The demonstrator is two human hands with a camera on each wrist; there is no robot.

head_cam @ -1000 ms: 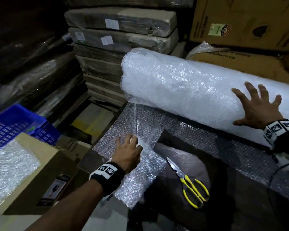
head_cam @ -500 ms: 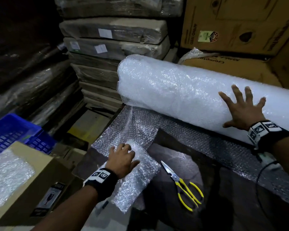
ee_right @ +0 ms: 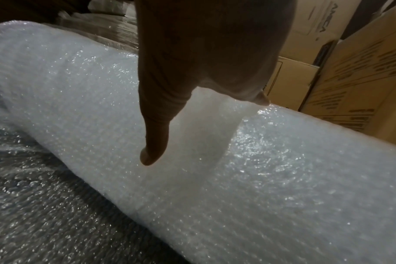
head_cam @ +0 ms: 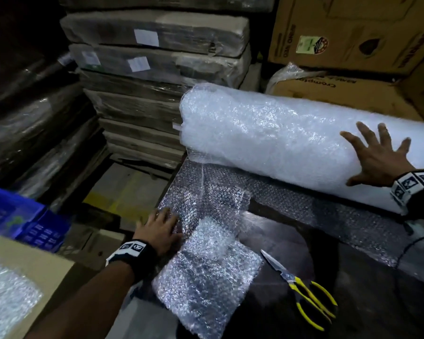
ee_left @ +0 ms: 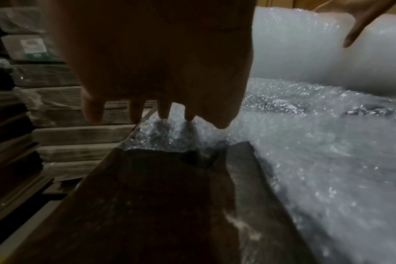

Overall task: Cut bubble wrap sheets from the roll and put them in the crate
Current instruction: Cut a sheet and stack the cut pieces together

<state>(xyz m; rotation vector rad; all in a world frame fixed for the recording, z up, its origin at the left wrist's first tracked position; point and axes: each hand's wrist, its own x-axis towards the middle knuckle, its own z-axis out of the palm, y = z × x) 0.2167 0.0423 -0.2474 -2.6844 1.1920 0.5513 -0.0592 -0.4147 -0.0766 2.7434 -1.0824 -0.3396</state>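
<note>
A thick white bubble wrap roll (head_cam: pixel 267 138) lies across the back of the dark table (head_cam: pixel 340 302). My right hand (head_cam: pixel 380 157) rests on it with fingers spread flat; the right wrist view shows the hand (ee_right: pixel 203 71) on the roll (ee_right: pixel 215 178). An unrolled sheet (head_cam: pixel 206 199) runs from the roll towards me, and a crumpled flap (head_cam: pixel 206 272) of it hangs over the front edge. My left hand (head_cam: pixel 162 223) presses flat on the sheet's left corner, fingertips (ee_left: pixel 163 114) on the wrap. Yellow-handled scissors (head_cam: pixel 301 287) lie shut on the table, untouched. The blue crate (head_cam: pixel 34 223) stands low at the left.
A cardboard box (head_cam: pixel 47 272) with a bubble wrap sheet (head_cam: pixel 5 297) on top sits beside the crate. Wrapped flat packs (head_cam: pixel 157 69) are stacked behind the table's left end. Large cartons (head_cam: pixel 353 33) stand behind the roll.
My left hand has slid left off the crumpled flap to the sheet's corner at the table's edge. The right hand stays spread on the roll.
</note>
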